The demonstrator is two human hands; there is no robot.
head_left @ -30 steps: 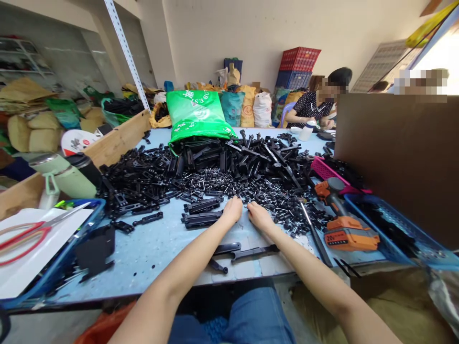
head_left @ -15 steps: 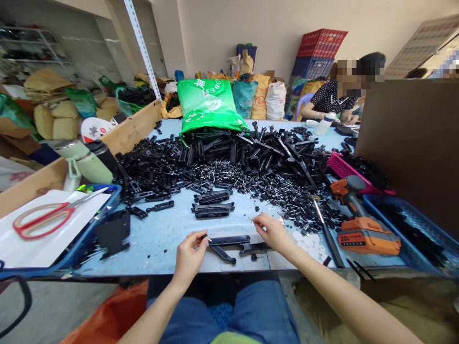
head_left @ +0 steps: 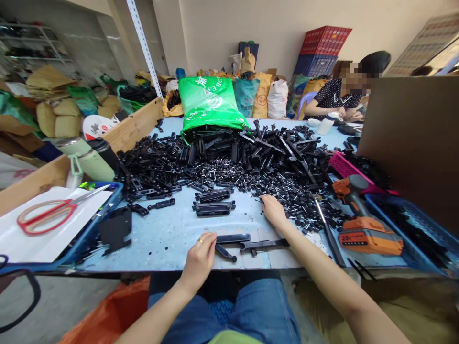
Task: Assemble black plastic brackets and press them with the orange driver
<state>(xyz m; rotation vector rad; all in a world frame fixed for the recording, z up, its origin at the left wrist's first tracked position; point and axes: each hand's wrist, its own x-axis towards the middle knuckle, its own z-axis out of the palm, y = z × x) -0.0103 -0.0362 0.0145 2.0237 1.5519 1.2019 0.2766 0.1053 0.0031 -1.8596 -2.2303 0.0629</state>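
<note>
Fingers of my left hand (head_left: 199, 258) are closed round the left end of a black plastic arm (head_left: 234, 238). A second, shorter black arm (head_left: 226, 253) slants out from under it at that end; the joint is hidden by my fingers. At the near edge of a heap of small black-headed screws (head_left: 268, 184), my right hand (head_left: 274, 211) has its fingers pinched together, with a tiny dark piece at the tips that I cannot make out. Below my right wrist lies another long black arm (head_left: 265, 244), with a small black part (head_left: 254, 252) beside it.
Two assembled black pieces (head_left: 214, 208) lie beyond my hands. A green sack (head_left: 213, 102) spills black parts at the back. On the right are a cordless driver (head_left: 371, 234), a hammer-like tool (head_left: 330, 234) and a blue basket (head_left: 412, 229); scissors (head_left: 46, 217) lie left. A co-worker (head_left: 333, 100) sits opposite.
My right hand has moved forward from beside the black arms to the screw heap. My left hand has shifted slightly right and now covers the joint end more fully.
</note>
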